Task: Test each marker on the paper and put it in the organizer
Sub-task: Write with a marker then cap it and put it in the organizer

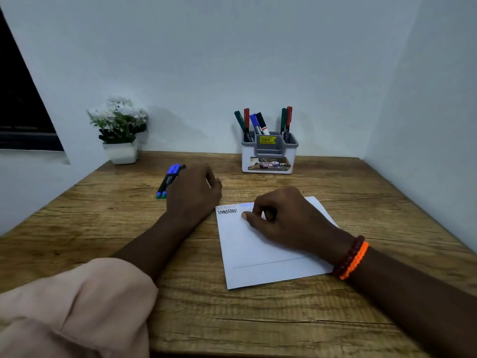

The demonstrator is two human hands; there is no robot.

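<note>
Two blue-capped markers (168, 180) lie side by side on the wooden desk, left of centre. My left hand (193, 195) sits just right of them, fingers loosely curled and holding nothing, its edge against their far ends. A white paper (258, 251) lies in front of me, with black and blue scribbles (227, 211) along its top edge. On the paper's upper part rests my right hand (278, 218), fingers curled in with no marker visible in it. The grey and white organizer (269, 161) stands at the back and holds several green, red, blue and black markers (258, 124).
A white pot of white flowers (120, 135) stands in the back left corner. Walls close the wooden desk (129, 228) in at the back and right. A rolled-up pale sleeve (77, 306) fills the lower left. Beaded bracelets (352, 257) circle my right wrist.
</note>
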